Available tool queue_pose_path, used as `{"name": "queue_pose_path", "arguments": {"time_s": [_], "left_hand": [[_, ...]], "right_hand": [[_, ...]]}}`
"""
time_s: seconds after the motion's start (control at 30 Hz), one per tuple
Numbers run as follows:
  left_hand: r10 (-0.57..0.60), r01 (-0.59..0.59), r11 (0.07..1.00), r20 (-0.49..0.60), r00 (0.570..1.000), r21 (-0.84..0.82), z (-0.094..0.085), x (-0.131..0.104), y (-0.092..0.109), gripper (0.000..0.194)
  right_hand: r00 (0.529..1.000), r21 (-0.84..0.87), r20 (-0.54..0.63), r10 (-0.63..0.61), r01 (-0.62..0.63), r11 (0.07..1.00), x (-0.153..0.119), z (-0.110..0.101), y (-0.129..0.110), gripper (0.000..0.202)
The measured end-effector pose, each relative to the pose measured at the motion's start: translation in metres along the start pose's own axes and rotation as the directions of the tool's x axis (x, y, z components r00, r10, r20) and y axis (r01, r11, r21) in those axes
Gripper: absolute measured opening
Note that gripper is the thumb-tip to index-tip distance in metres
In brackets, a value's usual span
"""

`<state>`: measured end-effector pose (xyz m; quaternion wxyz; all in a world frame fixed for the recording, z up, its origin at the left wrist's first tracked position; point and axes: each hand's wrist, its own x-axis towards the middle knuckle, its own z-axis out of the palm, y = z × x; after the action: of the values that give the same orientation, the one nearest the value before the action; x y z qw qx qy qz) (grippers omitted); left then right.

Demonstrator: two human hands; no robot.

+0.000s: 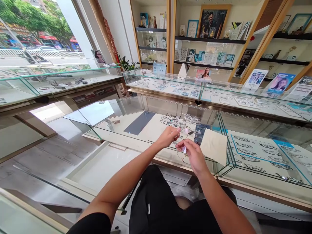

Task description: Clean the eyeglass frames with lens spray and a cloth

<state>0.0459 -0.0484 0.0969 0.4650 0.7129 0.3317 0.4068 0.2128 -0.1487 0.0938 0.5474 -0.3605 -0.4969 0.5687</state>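
The thin glasses [183, 159] are up in the left hand [168, 136] and right hand [194, 156], both pinching them, not yet put down, while other glasses [170, 122] lie under the glass tabletop [130, 106].

Shop interior, glass counters, daylight

Big window [41, 39] at 10-11 o'clock; green trees [34, 16], white railing [14, 53] and road outside. White wall [123, 32] near 12, rough wooden post [98, 16] and leafy plant [129, 66] beside it. Wood-framed shelving [171, 35] from 12 to 2 o'clock: cream backs, dark shelf edges, framed pictures, cards, vases. Long glass counter [200, 94] runs below shelving; another glass counter [26, 85] under window. Glass display case [131, 144] at center, adjoining case [258, 174] at 3-4. Floor [26, 177], grey wood-look planks, at 8-9. Bright daylight; glare on glass top, left of center.
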Motion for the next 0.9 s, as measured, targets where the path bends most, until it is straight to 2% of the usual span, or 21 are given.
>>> {"name": "queue_pose_path", "arguments": {"time_s": [0.1, 0.23, 0.33, 0.47, 0.6, 0.7, 0.77, 0.83, 0.9], "left_hand": [[-0.009, 0.01, 0.999, 0.027, 1.0, -0.04, 0.0, -0.002, 0.007, 0.067], [-0.029, 0.031, 0.999, 0.061, 0.998, -0.029, 0.004, -0.004, 0.012, 0.067], [-0.051, 0.054, 0.998, 0.112, 0.992, -0.023, 0.011, -0.006, 0.01, 0.067], [-0.063, 0.067, 0.998, 0.165, 0.984, -0.015, 0.02, -0.009, 0.005, 0.067], [-0.053, 0.062, 0.997, 0.174, 0.983, -0.05, 0.019, -0.007, 0.006, 0.067], [-0.037, 0.041, 0.997, 0.066, 0.997, -0.062, 0.003, 0.001, 0.006, 0.065], [-0.032, 0.03, 0.999, -0.08, 0.996, -0.031, -0.017, 0.01, 0.0, 0.057], [0.002, 0.015, 0.998, -0.266, 0.964, 0.063, -0.042, 0.018, -0.014, 0.041], [0.047, 0.033, 0.983, -0.425, 0.904, 0.18, -0.07, 0.025, -0.036, 0.023]], "right_hand": [[0.999, 0.029, -0.017, -0.027, 0.028, 0.999, 0.003, -0.005, 0.0, 0.03], [0.993, 0.086, -0.096, -0.07, 0.078, 0.993, 0.011, -0.015, -0.001, 0.028], [0.984, 0.123, -0.152, -0.095, 0.114, 0.986, 0.016, -0.021, -0.003, 0.027], [0.979, 0.164, -0.169, -0.114, 0.142, 0.976, 0.019, -0.024, -0.004, 0.025], [0.978, 0.159, -0.182, -0.106, 0.136, 0.978, 0.018, -0.028, -0.006, 0.024], [0.971, 0.161, -0.209, -0.113, 0.148, 0.976, 0.015, -0.037, -0.01, 0.024], [0.966, 0.173, -0.227, -0.124, 0.165, 0.971, 0.012, -0.044, -0.014, 0.024], [0.96, 0.183, -0.247, -0.135, 0.183, 0.966, 0.009, -0.053, -0.018, 0.024], [0.952, 0.188, -0.268, -0.147, 0.201, 0.961, 0.007, -0.063, -0.021, 0.023]]}}
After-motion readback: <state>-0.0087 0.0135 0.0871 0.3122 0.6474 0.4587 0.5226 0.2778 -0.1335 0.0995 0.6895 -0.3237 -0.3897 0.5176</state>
